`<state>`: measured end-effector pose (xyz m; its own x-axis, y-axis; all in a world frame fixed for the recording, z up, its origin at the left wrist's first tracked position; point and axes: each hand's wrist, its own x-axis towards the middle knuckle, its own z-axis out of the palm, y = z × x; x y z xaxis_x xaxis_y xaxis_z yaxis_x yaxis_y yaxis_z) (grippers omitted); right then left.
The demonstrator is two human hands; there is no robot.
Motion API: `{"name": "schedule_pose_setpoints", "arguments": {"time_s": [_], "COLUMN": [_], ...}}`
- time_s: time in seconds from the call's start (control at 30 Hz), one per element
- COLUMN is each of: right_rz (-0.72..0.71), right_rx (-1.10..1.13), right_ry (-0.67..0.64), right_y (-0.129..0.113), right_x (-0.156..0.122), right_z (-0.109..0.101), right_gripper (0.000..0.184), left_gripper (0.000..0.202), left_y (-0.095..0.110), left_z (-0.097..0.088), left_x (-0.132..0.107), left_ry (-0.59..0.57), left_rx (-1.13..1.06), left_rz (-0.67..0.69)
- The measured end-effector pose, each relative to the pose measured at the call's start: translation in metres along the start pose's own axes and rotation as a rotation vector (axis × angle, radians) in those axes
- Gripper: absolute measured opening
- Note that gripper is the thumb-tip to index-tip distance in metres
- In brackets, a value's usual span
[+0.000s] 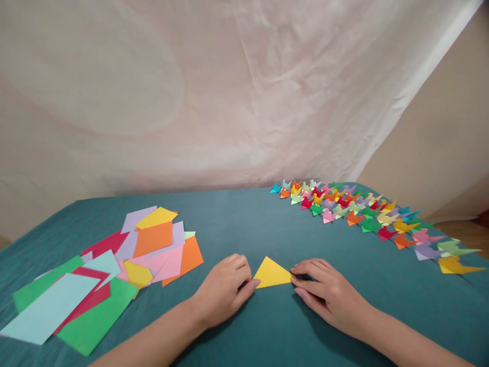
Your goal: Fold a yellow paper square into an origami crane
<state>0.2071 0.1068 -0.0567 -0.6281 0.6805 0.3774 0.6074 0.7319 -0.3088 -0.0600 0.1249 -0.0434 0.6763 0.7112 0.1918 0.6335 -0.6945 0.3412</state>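
A yellow paper folded into a triangle (pixel 270 273) lies between my two hands at the front middle of the table, its peak pointing away from me. My left hand (pixel 229 285) is closed at the triangle's left corner, with the thumb and curled fingers on it. On the other side, my right hand (pixel 324 288) pinches the right corner between thumb and fingertips. The lower edge of the paper faces me, and its corners are partly hidden by my fingers.
Loose sheets of coloured paper (pixel 155 239) overlap in a pile on the left of the teal-covered table (pixel 229 219). Rows of small folded paper birds (pixel 353 218) stand along the right side. A pale cloth (pixel 229 102) hangs behind the table.
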Motion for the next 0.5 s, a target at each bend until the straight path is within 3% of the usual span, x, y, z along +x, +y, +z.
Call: {"name": "schedule_pose_setpoints", "arguments": {"time_s": [0.17,0.5], "right_rz": [0.105,0.316], "right_rx": [0.148,0.276], "right_ry": [0.014,-0.098], "right_y": [0.008,0.006], "right_x": [0.0,0.019], "right_z": [0.005,-0.003], "right_gripper": [0.014,0.015], "left_gripper": [0.012,0.003], "left_y": [-0.005,0.0], "left_z": [0.002,0.0], "left_x": [-0.001,-0.004], "left_ry": [0.034,0.021], "left_rx": [-0.155,-0.139], "left_rz": [-0.038,-0.04]}}
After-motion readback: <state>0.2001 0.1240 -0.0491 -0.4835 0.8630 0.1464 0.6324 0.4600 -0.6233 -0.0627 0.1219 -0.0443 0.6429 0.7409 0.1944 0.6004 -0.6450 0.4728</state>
